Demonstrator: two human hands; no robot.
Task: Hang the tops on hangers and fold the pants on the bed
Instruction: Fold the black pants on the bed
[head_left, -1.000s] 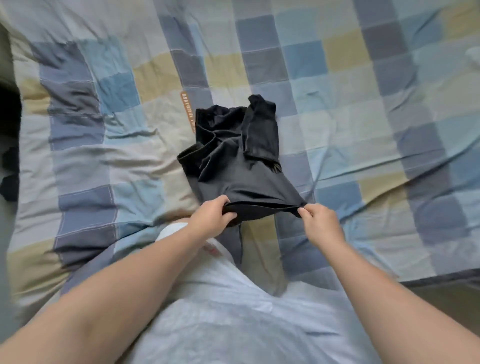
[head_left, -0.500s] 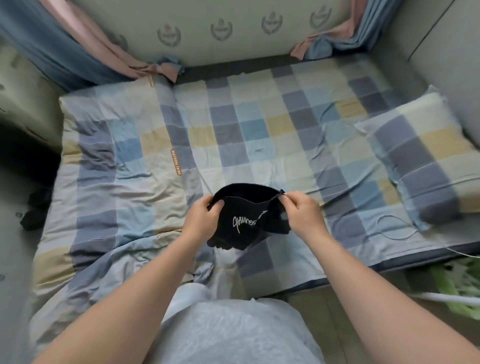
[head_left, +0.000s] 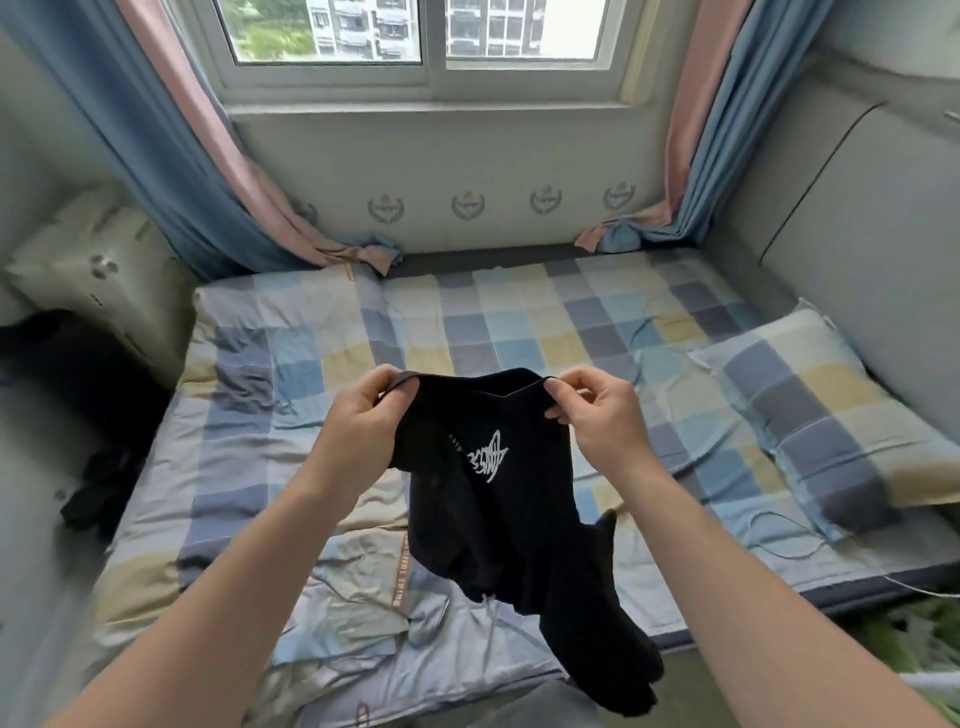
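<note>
A black garment (head_left: 509, 519) with a small white script print hangs in the air over the front of the bed (head_left: 322, 374). My left hand (head_left: 358, 421) pinches its top edge on the left, and my right hand (head_left: 597, 415) pinches the same edge on the right. The cloth drops straight down between my forearms, and its lower end trails past the bed's front edge. Whether it is a top or pants I cannot tell. No hanger is in view.
A checked pillow (head_left: 826, 410) lies at the bed's right end, with a thin white cable (head_left: 784, 540) beside it. Dark clothes (head_left: 93, 493) sit on the floor at left. Curtains (head_left: 171, 156) and a window (head_left: 415, 36) stand behind the bed.
Both hands have lifted the black garment off the bed and it has fallen open, hanging full length. The camera has tilted up, bringing the window and curtains into sight.
</note>
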